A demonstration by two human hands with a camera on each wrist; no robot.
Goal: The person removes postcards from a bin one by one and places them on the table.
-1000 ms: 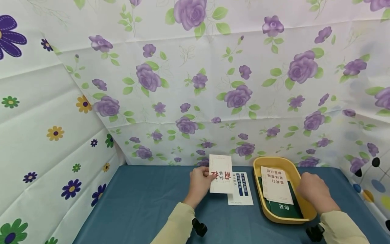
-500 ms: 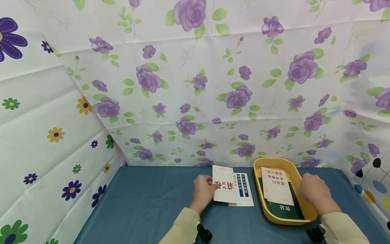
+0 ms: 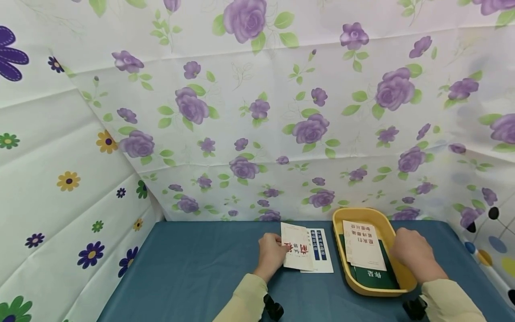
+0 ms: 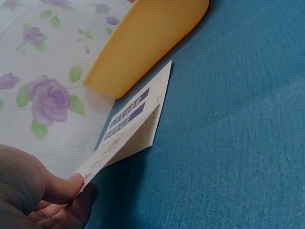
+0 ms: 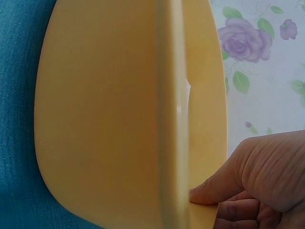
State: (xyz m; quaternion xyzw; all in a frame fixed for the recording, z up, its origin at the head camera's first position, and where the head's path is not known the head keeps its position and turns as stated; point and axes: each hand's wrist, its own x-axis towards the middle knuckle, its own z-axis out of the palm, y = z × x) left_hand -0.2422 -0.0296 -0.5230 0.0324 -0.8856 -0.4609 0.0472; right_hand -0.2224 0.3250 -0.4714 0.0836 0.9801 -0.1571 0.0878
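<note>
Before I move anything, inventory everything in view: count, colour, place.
tablecloth: 1, blue, lower part of head view
tray: 1, yellow, on the tablecloth, right
top tray card: 1, cream, uppermost in the tray
white-lettered card: at least 1, dark green, beneath it
blue-printed card: 1, white, left of the tray
red-lettered card: 1, whitish, tilted, overlapping the blue-printed card
rose-print sheet: 1, white/purple/green, back
daisy-print sheet: 1, white/multicoloured, left
wrist cameras: 2, black, one per wrist
sleeves: 2, pale yellow, bottom
left grip: 1, bare, pinching the red-lettered card
right grip: 1, bare, holding the tray's right edge
</note>
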